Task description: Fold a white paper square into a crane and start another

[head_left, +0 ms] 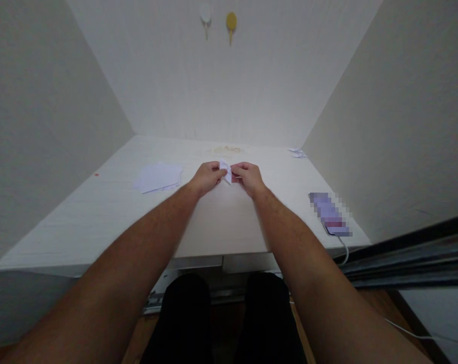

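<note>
Both my hands meet over the middle of the white desk (pixel 111 207). My left hand (pixel 207 178) and my right hand (pixel 248 178) each pinch a small folded piece of white paper (pixel 225 169) between them, fingers closed on its edges. The paper stands slightly above the desk surface. Part of it is hidden behind my fingers.
A loose stack of white paper sheets (pixel 158 177) lies to the left. A phone (pixel 330 214) with a white cable lies near the right edge. Small folded paper pieces (pixel 297 151) sit in the far right corner. Walls enclose the desk on three sides.
</note>
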Motion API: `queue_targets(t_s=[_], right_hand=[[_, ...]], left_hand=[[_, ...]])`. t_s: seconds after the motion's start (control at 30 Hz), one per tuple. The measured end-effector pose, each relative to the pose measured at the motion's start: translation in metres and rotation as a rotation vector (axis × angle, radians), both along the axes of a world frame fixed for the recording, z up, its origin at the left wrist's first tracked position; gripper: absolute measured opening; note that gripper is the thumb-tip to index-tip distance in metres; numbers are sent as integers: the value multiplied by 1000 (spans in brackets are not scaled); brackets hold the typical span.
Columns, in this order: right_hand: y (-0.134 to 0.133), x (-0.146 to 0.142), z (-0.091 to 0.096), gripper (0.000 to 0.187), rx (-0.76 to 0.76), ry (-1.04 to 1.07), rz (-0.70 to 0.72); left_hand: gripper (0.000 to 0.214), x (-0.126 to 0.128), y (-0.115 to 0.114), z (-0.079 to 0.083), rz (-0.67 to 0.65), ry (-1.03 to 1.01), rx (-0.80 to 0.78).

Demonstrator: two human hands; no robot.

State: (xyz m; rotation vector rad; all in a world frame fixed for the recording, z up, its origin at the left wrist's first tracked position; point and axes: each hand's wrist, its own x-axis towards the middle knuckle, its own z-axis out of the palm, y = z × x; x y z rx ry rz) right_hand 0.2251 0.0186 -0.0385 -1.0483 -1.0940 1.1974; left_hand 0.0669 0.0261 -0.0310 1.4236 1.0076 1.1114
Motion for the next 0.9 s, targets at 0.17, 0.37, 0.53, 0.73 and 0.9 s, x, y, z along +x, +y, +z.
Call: queue_targets(t_s=[0.17, 0.37, 0.53, 0.73, 0.9], right_hand=[[18, -3, -3, 19, 64, -121, 75], [8, -3, 3, 13, 123, -235, 24], [4, -4, 7, 14, 114, -261, 2], [6, -3, 2, 18, 123, -219, -9], [4, -2, 3, 17, 101, -213, 18]], left_hand=[[13, -2, 15, -5, 22, -53, -8], [17, 2, 10, -1, 55, -123, -64], [16, 0, 5, 4, 22, -42, -29], [16, -5, 8, 1, -78, -35, 7], [20, -6, 6, 1, -37, 41, 33]])
